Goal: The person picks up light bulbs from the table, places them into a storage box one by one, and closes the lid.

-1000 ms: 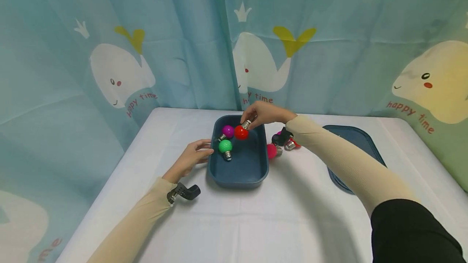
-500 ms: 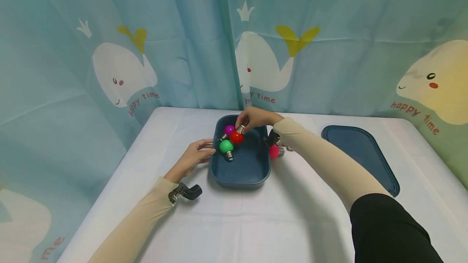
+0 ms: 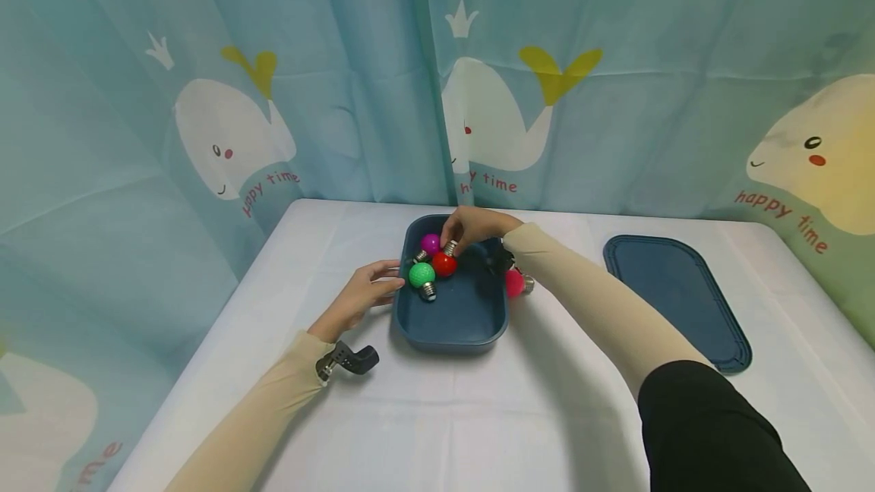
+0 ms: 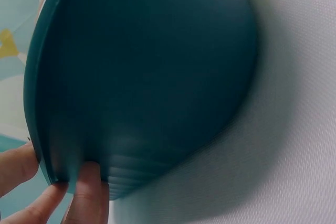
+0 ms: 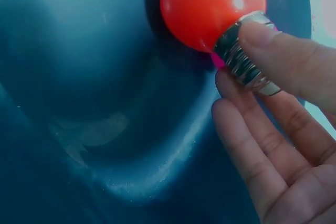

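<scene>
My right hand [image 3: 472, 226] pinches the metal screw base of a red light bulb [image 3: 444, 264] between thumb and fingers. The bulb's round end points down, low inside a dark blue rectangular bin [image 3: 451, 346]. Beside it in the bin lie a green bulb [image 3: 421, 275] and a purple bulb [image 3: 431, 243]. In the right wrist view, the red globe [image 5: 212, 6] sits close over the bin's floor. My left hand [image 3: 362, 291] rests its fairly straight fingers against the bin's left side. The left wrist view shows these fingertips [image 4: 86, 182] on the outer wall near the rim.
A pink-red bulb [image 3: 514, 283] lies on the white table [image 3: 410, 431] against the bin's right side, partly under my right forearm. Farther right lies a flat dark blue tray or lid [image 3: 677, 287]. A blue curtain [image 3: 369, 97] with whale prints hangs behind the table.
My right hand has brought the red bulb slightly left and down into the bin, next to the green and purple ones. The left hand has stayed against the bin.
</scene>
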A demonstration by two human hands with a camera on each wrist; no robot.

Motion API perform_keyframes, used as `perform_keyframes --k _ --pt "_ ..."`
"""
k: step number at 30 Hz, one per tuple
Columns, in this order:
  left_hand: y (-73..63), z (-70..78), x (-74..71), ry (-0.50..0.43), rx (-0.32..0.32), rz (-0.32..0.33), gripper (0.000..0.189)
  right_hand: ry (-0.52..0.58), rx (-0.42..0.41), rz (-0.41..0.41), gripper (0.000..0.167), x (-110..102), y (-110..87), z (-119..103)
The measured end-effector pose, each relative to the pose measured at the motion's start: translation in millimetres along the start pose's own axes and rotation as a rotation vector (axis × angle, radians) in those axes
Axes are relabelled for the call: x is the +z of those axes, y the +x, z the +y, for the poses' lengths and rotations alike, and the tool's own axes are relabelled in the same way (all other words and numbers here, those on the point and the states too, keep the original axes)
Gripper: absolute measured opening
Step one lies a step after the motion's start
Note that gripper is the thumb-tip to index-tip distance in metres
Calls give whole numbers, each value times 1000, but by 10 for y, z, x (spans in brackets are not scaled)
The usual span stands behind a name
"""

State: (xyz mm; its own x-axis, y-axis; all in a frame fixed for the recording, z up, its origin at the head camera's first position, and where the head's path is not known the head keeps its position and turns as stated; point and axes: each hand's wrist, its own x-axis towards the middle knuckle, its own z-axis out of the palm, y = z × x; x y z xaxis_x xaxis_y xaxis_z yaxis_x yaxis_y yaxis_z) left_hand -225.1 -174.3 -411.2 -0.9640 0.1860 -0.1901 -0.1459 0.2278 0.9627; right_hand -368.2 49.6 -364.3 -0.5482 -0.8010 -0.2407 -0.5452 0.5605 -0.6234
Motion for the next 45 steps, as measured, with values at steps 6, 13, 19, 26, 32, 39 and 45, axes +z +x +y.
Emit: perform_keyframes --k 6,13,19,26,32,39,45 --pt "-10 15 15 -4 -4 -1 51 -36 49 28 19 15 -2 4" --pt "-14 22 32 -4 -6 2 52 -57 120 50 18 63 -24 14" --pt "-23 24 48 5 -4 -1 52 -62 150 46 18 88 -42 4" --pt "-19 17 63 6 -5 -3 52 -29 170 41 19 50 -78 5" --pt "-14 6 56 8 -11 2 52 -17 152 44 24 -66 -145 -7" --pt "-2 0 28 15 -13 0 52 -9 83 43 36 -223 -295 -92" --pt "-6 20 -1 19 -11 -4 52 -42 62 30 43 -362 -483 -231"
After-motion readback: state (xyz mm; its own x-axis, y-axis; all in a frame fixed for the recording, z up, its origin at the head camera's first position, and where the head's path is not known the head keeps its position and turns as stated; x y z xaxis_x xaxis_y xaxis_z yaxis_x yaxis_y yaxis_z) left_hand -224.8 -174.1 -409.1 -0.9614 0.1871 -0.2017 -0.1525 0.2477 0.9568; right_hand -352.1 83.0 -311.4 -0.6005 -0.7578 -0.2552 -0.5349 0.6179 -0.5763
